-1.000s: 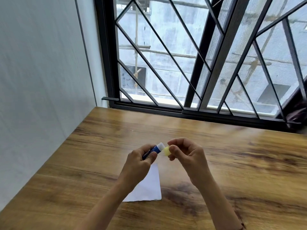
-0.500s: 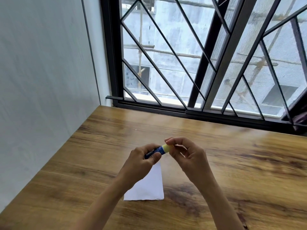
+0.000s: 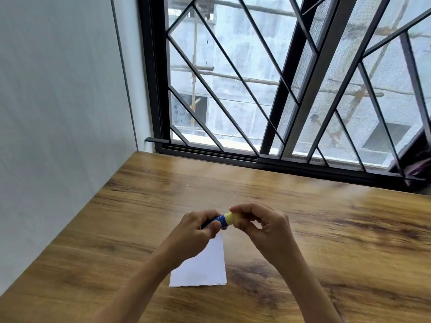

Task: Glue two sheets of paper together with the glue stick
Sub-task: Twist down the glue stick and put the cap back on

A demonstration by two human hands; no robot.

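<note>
Above the paper (image 3: 205,264), our left hand (image 3: 191,236) grips the glue stick (image 3: 221,222) barrel; our right hand (image 3: 261,226) pinches its yellow cap (image 3: 231,217). It looks light, rigid and smooth, so we judge the barrel the best hold.

Both bare forearms rise from the bottom edge of the frame and converge at its lower centre, above the bench. The left hand (image 3: 194,231) is curled, knuckles up, its fingers (image 3: 213,226) and thumb wrapped round the blue glue stick (image 3: 221,221). The right hand (image 3: 263,226) meets it from the right, wrist bent, fingertips (image 3: 235,209) pinching the stick's yellow cap (image 3: 231,217).
</note>
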